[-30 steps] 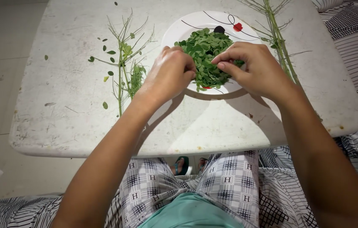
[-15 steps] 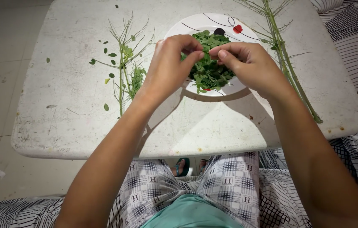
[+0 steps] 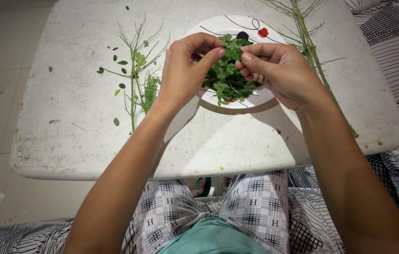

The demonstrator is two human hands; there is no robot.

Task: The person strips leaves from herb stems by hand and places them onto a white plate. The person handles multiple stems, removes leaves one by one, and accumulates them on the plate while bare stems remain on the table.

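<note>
The bench (image 3: 237, 141) looks like white moulded plastic, matt, scuffed and stained, with grubby marks along its edges. The plate (image 3: 218, 26) is smooth and glossy, ceramic or melamine, white with painted lines and spots. The heap of small leaves (image 3: 225, 75) is soft, matt green; the bare stems (image 3: 133, 80) are thin, fibrous and dull. The checked trousers (image 3: 256, 202) are woven cloth, as is the striped bedding (image 3: 397, 42).

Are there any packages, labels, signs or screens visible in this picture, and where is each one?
None: no package, label, sign or screen shows.
The only decorated thing is the round white plate on the table, with thin black lines and a red and a dark spot at its far rim.
</note>
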